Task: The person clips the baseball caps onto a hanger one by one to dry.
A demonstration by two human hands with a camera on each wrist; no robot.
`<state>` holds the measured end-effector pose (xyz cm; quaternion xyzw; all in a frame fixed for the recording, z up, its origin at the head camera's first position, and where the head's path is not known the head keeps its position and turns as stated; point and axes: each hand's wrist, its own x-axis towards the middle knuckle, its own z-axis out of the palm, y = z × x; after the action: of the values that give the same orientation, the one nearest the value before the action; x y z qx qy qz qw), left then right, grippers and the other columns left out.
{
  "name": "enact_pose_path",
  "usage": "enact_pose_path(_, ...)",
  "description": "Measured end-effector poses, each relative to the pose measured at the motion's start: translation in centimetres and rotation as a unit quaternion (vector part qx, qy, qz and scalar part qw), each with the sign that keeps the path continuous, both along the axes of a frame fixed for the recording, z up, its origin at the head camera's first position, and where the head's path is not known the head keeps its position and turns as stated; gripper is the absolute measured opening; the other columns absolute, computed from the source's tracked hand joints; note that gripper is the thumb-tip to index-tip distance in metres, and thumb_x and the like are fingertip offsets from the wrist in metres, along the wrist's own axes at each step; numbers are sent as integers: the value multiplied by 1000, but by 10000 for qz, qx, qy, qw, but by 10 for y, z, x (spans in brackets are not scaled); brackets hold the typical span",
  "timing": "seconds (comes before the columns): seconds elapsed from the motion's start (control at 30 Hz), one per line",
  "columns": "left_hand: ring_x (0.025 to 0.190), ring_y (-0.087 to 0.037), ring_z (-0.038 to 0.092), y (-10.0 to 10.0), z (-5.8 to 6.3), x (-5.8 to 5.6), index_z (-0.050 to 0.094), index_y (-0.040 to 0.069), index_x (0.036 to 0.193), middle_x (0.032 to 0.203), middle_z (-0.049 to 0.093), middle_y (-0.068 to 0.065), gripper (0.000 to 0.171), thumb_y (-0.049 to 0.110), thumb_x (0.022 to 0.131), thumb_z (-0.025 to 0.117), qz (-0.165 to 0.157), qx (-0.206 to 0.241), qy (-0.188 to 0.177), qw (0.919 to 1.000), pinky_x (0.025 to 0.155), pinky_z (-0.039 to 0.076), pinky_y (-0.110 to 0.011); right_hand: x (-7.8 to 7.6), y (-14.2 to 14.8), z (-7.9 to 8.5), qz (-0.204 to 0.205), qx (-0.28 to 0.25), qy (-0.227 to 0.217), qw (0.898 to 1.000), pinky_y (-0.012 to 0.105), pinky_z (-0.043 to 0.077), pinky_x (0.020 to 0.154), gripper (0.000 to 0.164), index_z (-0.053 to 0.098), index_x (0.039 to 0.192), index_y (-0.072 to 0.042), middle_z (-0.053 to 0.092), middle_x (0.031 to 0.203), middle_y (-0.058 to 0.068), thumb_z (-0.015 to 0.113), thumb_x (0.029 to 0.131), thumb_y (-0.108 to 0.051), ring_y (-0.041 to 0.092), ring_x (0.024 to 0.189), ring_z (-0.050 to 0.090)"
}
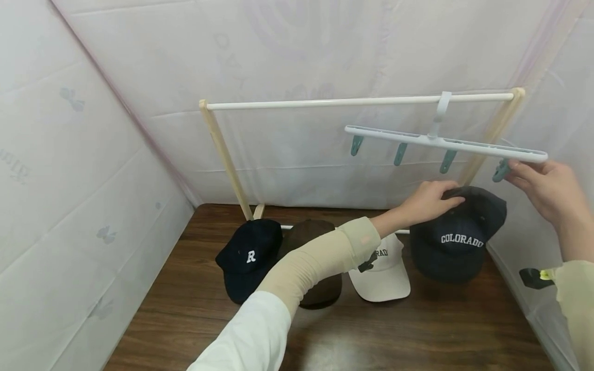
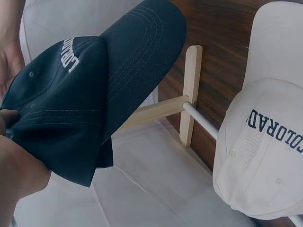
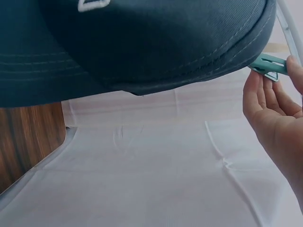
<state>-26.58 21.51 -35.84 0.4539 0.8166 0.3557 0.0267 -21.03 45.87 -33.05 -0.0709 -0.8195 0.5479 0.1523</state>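
Note:
My left hand [image 1: 424,202] grips a dark navy baseball cap [image 1: 450,260] with white COLORADO lettering by its upper edge, and the cap is held up with its brim downward. A white clip hanger [image 1: 399,136] hangs tilted from the rack's rod, with several teal clips along its bar. At the right end my right hand [image 1: 552,190] pinches one teal clip [image 1: 500,170] between thumb and fingers. In the right wrist view the cap's edge comes close to that clip [image 3: 270,64]; whether they touch I cannot tell.
A wooden rack [image 1: 225,154] with a white top rod [image 1: 315,103] stands on the brown table [image 1: 158,309]. Below lie a black cap [image 1: 250,257] marked R, a brown cap [image 1: 327,291] partly behind my left arm, and a white cap [image 1: 385,281]. Pale sheets [image 1: 83,196] surround the table.

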Motion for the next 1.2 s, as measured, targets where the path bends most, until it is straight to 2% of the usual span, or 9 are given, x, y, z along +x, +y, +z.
enact_pose_path(0.1,82,4,58,1,-1,1,68,16,117,95,69,11,20,28,105,59,80,13,-25,10000,74,43,-7,4,-2,1,157,-609,325,9975,4,47,80,34,65,130,-21,58,117,-16,68,97,-27,-4,107,58)
enact_pose_path(0.17,79,4,58,1,-2,1,68,16,116,92,68,12,18,28,105,59,135,11,-35,9999,72,43,-7,6,-4,2,175,-764,422,9960,4,47,80,28,68,123,-23,61,114,-15,71,96,-25,-4,104,59)
enact_pose_path(0.3,76,4,58,3,-4,1,68,17,114,89,66,12,17,29,105,59,215,15,-14,9998,71,42,-8,10,-5,0,-54,-528,271,9982,4,47,78,20,73,113,-27,64,106,-21,73,94,-28,-9,95,60)
enact_pose_path(0.37,76,3,58,4,-4,2,68,16,114,89,66,12,18,29,105,59,215,31,14,9998,71,42,-8,11,-5,-1,-63,-793,283,9964,5,48,77,17,75,108,-25,67,102,-20,76,92,-25,-9,92,62)
enact_pose_path(0.47,76,3,58,5,-4,2,68,17,117,90,67,12,19,29,105,59,207,49,26,9998,72,42,-8,13,-5,-4,12,-1402,458,9891,7,51,76,15,77,104,-21,70,99,-17,79,89,-19,-8,90,65)
enact_pose_path(0.53,76,4,58,5,-4,3,68,17,118,92,67,12,20,29,105,59,194,73,-2,9998,73,42,-7,13,-4,-4,142,-1999,638,9776,9,52,75,18,79,104,-14,72,99,-12,82,86,-13,-5,90,68)
enact_pose_path(0.6,77,4,58,6,-3,3,68,17,119,93,68,12,21,29,105,58,197,91,-27,9998,73,42,-7,14,-4,-4,194,-2226,706,9721,10,53,74,19,79,103,-12,74,98,-11,83,84,-11,-3,89,69)
enact_pose_path(1.07,75,2,57,7,-4,6,68,16,114,88,65,10,18,29,106,57,216,57,-87,9997,68,43,-9,20,-14,4,118,-2103,593,9758,10,53,72,15,80,97,-17,74,93,-12,83,84,-10,-3,85,70)
enact_pose_path(1.2,79,3,57,10,-5,5,68,17,117,91,66,11,22,32,106,56,395,86,-195,9990,70,42,-9,21,-17,5,-1,-1857,562,9810,8,52,71,18,80,100,-19,72,95,-14,84,84,-13,-5,85,69)
